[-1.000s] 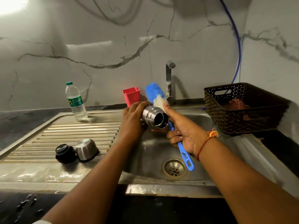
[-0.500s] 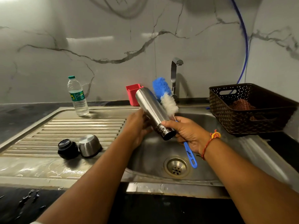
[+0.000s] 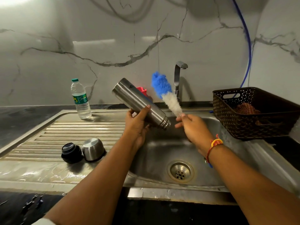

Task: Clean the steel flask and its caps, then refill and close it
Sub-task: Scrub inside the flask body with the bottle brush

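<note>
My left hand [image 3: 138, 125] grips the steel flask [image 3: 138, 99] around its lower body. The flask is tilted, with its open threaded mouth pointing down and right over the sink basin [image 3: 162, 153]. My right hand [image 3: 193, 129] holds the bottle brush [image 3: 167, 95] by its handle, bristles up, blue at the tip and white below. The brush is just right of the flask's mouth and apart from it. On the draining board [image 3: 73, 129] lie the black inner cap [image 3: 71, 151] and the steel outer cap [image 3: 93, 149], side by side.
A plastic water bottle [image 3: 80, 99] stands at the back of the draining board. The tap [image 3: 178, 78] rises behind the sink, with a red cup [image 3: 142, 90] partly hidden by the flask. A dark woven basket [image 3: 253, 112] holding a cloth sits at the right. The drain [image 3: 181, 171] is open.
The flask turned from lying with its mouth toward me to mouth-down over the sink. My right hand let go of the flask's mouth and moved right with the brush.
</note>
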The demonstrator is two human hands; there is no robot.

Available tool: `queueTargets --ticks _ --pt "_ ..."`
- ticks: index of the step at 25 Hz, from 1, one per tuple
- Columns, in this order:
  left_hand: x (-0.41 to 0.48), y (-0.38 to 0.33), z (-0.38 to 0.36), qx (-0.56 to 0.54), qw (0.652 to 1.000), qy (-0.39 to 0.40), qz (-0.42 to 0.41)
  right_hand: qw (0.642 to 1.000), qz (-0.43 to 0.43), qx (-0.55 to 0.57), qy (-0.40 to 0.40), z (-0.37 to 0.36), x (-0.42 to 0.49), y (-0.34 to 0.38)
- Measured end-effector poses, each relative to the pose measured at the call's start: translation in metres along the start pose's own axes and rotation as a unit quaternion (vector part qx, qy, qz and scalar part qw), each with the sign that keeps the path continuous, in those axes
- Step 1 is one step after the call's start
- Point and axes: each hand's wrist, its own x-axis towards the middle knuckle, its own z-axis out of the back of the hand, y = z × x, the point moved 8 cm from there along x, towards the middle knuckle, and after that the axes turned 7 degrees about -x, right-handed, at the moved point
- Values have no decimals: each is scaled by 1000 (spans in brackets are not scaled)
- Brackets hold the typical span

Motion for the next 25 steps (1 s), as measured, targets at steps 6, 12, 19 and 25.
queueTargets --ticks 6,12,19,25 --pt "8 -21 6 -121 991 -13 -56 999 4 13 37 -8 -5 1" --pt "14 -35 15 -193 979 -22 -56 997 0 36 63 -16 -10 2" --pt "13 -36 17 -216 975 -18 -53 989 99 -97 52 -23 -17 18" --pt "8 -29 9 -226 973 -12 -41 981 104 -159 41 -30 -14 15"
